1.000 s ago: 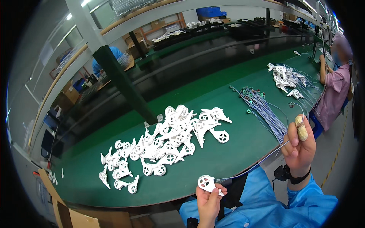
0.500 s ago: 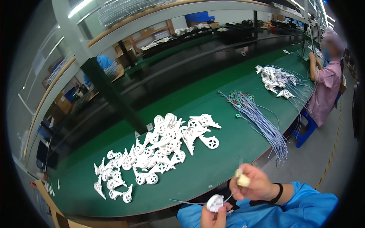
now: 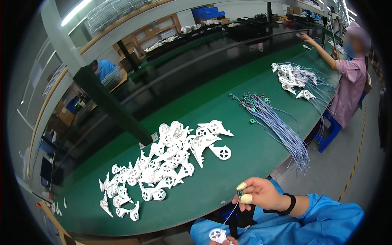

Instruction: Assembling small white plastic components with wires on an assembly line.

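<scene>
My right hand [image 3: 265,195], with pale yellow finger cots on thumb and forefinger, pinches a small green ring [image 3: 240,193] above my lap. From the ring a thin grey cable [image 3: 231,213] runs down to a white plastic piece [image 3: 217,234] with a spoked round end. That piece is held by my left hand [image 3: 229,241], closed on it and mostly cut off by the lower edge. On the green table lies a large heap of similar white plastic pieces [image 3: 163,163].
Right of the heap rests a bundle of grey cables [image 3: 281,130] with coloured rings. Farther back are white pieces with cables attached [image 3: 292,77]. A co-worker in pink [image 3: 352,81] sits at the right on a blue stool [image 3: 326,136]. A dark green post [image 3: 110,106] rises beyond the heap.
My right hand has moved left and turned, bringing the green ring into sight. My left hand has dropped lower with the white piece. The co-worker has stretched an arm across the table.
</scene>
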Tool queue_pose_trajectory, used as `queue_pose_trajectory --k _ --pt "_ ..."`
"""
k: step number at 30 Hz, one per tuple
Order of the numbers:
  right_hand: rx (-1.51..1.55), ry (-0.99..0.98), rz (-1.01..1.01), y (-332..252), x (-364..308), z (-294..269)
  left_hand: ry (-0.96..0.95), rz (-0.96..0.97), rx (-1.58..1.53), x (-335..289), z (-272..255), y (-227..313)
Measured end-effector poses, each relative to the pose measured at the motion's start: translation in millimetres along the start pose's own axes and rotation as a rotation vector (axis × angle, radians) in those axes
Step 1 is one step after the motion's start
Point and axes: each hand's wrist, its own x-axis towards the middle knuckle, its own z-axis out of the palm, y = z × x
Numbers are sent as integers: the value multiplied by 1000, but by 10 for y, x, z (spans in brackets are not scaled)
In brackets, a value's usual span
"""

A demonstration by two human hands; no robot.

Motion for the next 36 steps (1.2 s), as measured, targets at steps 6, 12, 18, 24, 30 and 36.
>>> queue_pose_trajectory --k 6,12,18,24,30,36 --pt "-842 -57 -250 -107 -260 188 -123 276 206 335 466 180" --pt "-1146 -25 -591 -58 -208 320 -214 376 371 408 669 163" --pt "-1172 -44 -572 -91 -172 378 -158 374 373 409 677 137" --pt "-1319 -128 -616 12 -140 306 -172 225 146 574 388 4" --pt "-1307 -130 -720 47 -23 361 122 404 255 629 531 -117" --pt "-1306 -211 -601 55 10 372 120 623 653 586 505 -67"
